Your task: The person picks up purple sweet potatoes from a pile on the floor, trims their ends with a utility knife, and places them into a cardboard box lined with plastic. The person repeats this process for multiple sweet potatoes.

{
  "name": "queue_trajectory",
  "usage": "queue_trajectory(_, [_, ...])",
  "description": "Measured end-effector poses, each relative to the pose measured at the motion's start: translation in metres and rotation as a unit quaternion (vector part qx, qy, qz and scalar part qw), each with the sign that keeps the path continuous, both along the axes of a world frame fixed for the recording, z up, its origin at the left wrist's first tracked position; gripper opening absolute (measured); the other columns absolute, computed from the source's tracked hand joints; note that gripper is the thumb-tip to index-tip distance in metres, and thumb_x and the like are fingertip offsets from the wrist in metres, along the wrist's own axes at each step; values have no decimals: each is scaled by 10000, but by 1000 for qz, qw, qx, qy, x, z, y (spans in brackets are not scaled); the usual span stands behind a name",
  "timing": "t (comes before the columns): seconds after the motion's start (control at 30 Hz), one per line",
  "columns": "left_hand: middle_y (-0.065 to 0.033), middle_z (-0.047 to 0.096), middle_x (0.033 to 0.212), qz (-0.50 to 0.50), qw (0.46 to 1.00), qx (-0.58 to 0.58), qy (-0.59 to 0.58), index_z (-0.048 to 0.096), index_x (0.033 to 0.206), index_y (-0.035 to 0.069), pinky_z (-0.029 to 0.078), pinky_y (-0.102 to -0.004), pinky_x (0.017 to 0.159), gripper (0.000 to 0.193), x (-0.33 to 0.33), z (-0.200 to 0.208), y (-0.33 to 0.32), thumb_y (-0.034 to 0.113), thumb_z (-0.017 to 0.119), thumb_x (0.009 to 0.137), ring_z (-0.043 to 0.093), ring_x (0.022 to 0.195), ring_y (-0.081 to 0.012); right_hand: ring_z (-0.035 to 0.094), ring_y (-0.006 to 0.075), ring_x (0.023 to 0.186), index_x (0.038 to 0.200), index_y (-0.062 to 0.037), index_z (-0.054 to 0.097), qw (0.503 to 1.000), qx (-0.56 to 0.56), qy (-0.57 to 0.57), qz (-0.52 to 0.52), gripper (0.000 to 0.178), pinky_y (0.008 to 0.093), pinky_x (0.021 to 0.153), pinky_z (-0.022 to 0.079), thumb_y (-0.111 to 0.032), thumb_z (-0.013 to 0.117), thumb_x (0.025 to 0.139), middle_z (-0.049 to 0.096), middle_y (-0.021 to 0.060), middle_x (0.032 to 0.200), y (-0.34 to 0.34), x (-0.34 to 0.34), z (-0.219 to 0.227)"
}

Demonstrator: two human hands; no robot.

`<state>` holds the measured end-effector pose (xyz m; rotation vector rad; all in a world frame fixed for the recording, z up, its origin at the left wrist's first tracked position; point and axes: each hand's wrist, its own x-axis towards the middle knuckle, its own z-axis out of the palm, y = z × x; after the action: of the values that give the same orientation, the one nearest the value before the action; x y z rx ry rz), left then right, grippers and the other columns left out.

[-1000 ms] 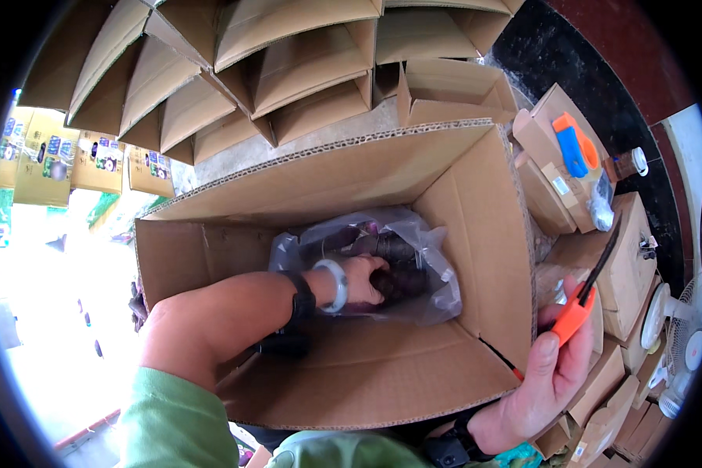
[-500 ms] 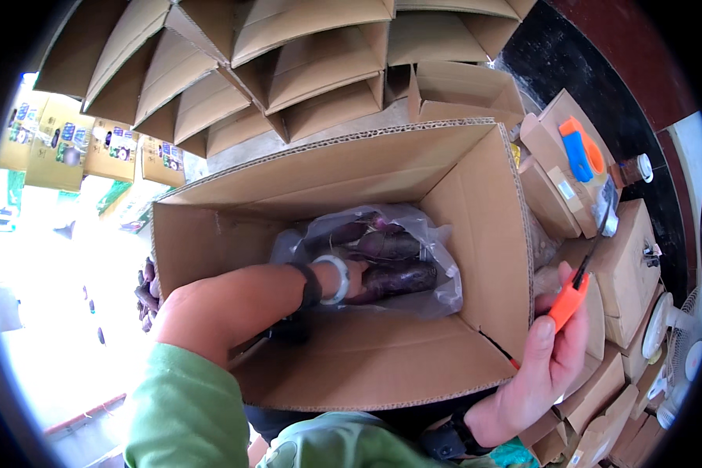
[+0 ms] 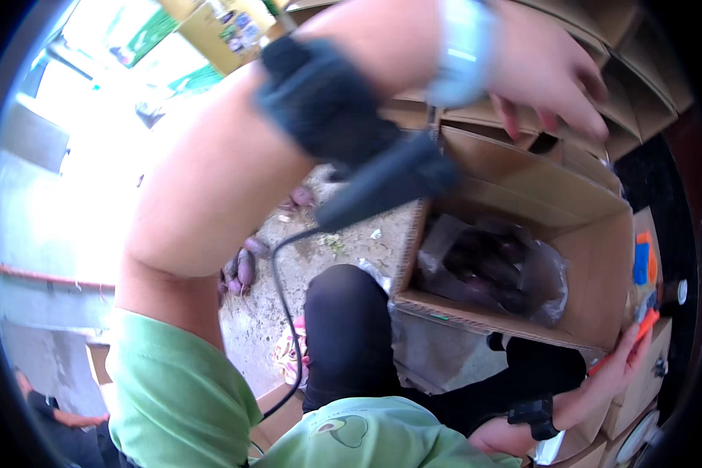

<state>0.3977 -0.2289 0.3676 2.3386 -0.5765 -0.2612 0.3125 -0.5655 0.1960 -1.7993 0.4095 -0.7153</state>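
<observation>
My left hand point(image 3: 550, 78) is raised above the far edge of a cardboard box point(image 3: 600, 288). Its fingers are loosely bent and apart, holding nothing, a little blurred. A pale bangle point(image 3: 462, 51) circles that wrist, and a dark strapped device point(image 3: 327, 101) with a cable sits on the forearm. Inside the box, an open clear plastic bag point(image 3: 552, 285) holds several dark purple root vegetables point(image 3: 487, 261), like sweet potatoes. Beside the box's near right corner, my right hand point(image 3: 622, 360) grips an orange-handled tool point(image 3: 647, 321); its blade is hard to make out here.
Purple roots point(image 3: 243, 269) lie on the concrete floor point(image 3: 335, 249) at left. Stacked open cartons point(image 3: 632, 93) stand at the far right. A blue and orange tape dispenser-like object point(image 3: 642, 261) rests beyond the box. Another person's arm point(image 3: 78, 419) shows at lower left.
My left hand has come out of the bag and up over the box's far side, empty. The view has swung left, so the box appears farther right. My right hand still holds the orange-handled tool.
</observation>
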Motion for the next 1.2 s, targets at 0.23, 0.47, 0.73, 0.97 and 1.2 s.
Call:
queue_trajectory(0.23, [-97,607,1016,453,869,-193,-34,467,1246,6,521,-262,688,463,-187,-114,243,286,551,886,595,873,-148,422,66,619,1302,-13,410,979,69,-143,130,401,155,568,341,-199,434,947,523,49,822,80,-60,66])
queue_trajectory(0.47, [-67,594,792,765,545,-268,214,551,1081,59,504,-335,481,276,-442,-421,253,178,574,833,590,636,-176,438,75,523,1233,60,416,710,211,112,662,461,185,479,356,-206,541,877,545,77,767,207,-108,29])
queue_trajectory(0.73, [-95,642,907,815,496,-152,260,584,1085,44,514,-318,546,316,-495,-590,219,145,587,786,626,691,-181,476,89,577,1258,42,420,559,215,338,726,399,196,537,399,-45,487,874,565,96,807,321,-138,-16])
queue_trajectory(0.97, [-189,639,966,807,575,-85,106,623,1012,37,475,-374,824,338,-363,-552,314,235,611,739,606,927,-322,493,134,543,1237,50,417,574,315,320,685,428,245,519,425,-145,536,874,566,128,765,345,-129,-29])
queue_trajectory(1.2, [-121,614,886,719,444,-492,211,518,1088,33,528,-357,522,303,-172,-550,305,216,575,854,632,731,-231,478,130,581,1236,1,406,517,353,378,682,575,234,500,396,-374,601,846,527,76,751,356,-116,-24])
